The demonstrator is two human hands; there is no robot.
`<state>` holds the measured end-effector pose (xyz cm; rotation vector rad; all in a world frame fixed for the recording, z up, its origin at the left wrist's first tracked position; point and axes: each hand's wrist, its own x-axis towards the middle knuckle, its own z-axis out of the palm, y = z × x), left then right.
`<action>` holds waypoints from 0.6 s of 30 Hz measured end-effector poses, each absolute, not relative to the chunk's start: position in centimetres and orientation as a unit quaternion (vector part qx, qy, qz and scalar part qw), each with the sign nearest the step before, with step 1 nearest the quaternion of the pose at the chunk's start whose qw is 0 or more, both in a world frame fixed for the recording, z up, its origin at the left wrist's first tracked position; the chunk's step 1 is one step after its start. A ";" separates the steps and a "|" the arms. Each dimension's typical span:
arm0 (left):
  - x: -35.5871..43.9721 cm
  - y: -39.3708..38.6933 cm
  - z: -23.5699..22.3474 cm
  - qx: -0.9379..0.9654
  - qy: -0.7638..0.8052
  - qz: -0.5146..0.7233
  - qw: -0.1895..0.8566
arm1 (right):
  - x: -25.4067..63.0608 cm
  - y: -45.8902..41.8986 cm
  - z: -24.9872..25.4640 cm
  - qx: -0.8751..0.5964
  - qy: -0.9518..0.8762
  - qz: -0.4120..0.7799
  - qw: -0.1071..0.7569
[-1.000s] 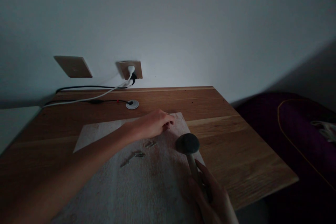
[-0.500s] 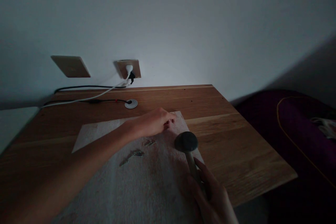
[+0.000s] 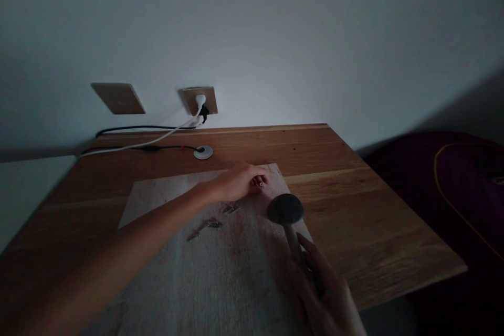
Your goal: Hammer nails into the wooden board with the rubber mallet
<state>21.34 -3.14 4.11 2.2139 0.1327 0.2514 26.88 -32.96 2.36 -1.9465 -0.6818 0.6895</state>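
Observation:
A pale board (image 3: 220, 278) lies on a wooden table (image 3: 354, 205). My left hand (image 3: 240, 182) reaches across to the board's far right corner, fingers pinched on a small nail (image 3: 260, 184) held against the board. My right hand (image 3: 323, 294) grips the handle of a dark round-headed mallet (image 3: 285, 209), whose head hovers just right of the left hand. Several loose nails (image 3: 214, 220) lie on the board near my left forearm.
A wall socket (image 3: 200, 100) holds a white and a black plug, their cables running left along the table's back. A round cable grommet (image 3: 203, 152) sits in the tabletop. A blank wall plate (image 3: 118, 98) is at left. A dark purple cushion (image 3: 460, 189) lies at right.
The view has shifted slightly. My left hand stays pinched at the board's corner, and the nail between its fingertips now shows. The mallet head has barely moved.

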 end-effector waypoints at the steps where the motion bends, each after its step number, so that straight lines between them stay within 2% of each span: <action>1: 21.3 -2.9 3.9 0.882 0.056 0.104 0.456 | 27.2 -33.1 2.2 -0.790 -0.282 0.288 0.461; 7: 21.9 -1.8 3.6 0.832 0.050 0.067 0.549 | 28.8 -33.9 1.5 -0.771 -0.336 0.323 0.435; 12: 22.2 -1.5 3.9 0.817 0.061 0.030 0.573 | 28.3 -33.9 1.8 -0.786 -0.301 0.298 0.451; 15: 22.0 -1.5 4.1 0.799 0.075 0.024 0.596 | 28.6 -34.1 1.7 -0.789 -0.321 0.299 0.430; 18: 21.5 -1.2 4.9 0.743 0.094 0.024 0.663 | 29.0 -34.3 1.5 -0.793 -0.327 0.301 0.417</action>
